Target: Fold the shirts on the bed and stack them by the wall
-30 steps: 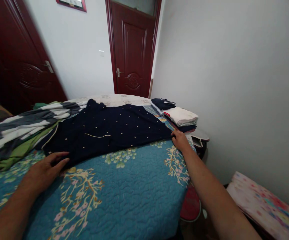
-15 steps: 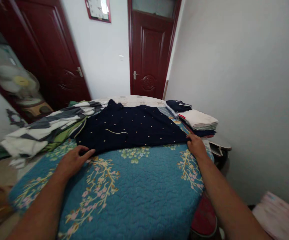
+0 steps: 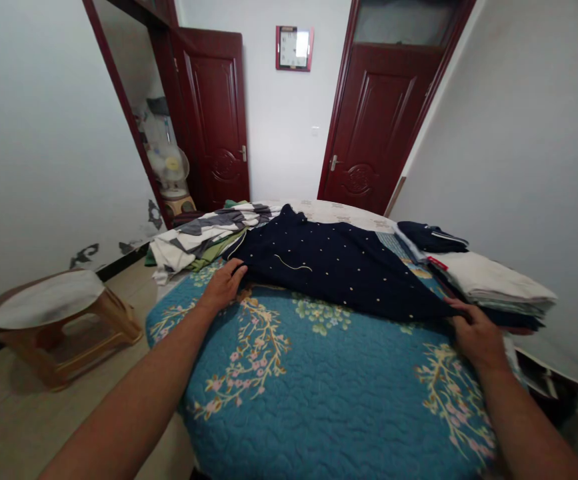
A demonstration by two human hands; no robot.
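A dark navy garment (image 3: 339, 267) with small light dots and a pale trim line lies spread over the blue floral quilted cover (image 3: 339, 373). At its near left edge, my left hand (image 3: 223, 283) pinches the fabric between thumb and fingers. My right hand (image 3: 479, 333) grips the garment's right corner, which is drawn out to a point and looks slightly raised.
Left of the garment are a grey-and-white patterned cloth (image 3: 189, 243) and a green cloth (image 3: 216, 251). A stack of folded clothes (image 3: 503, 277) sits at the right. A stool (image 3: 53, 307) stands on the floor at left.
The camera view has turned left, bringing the stool into sight. My left hand has closed on the garment's edge. The near edge now slants, and the right corner is pulled nearer.
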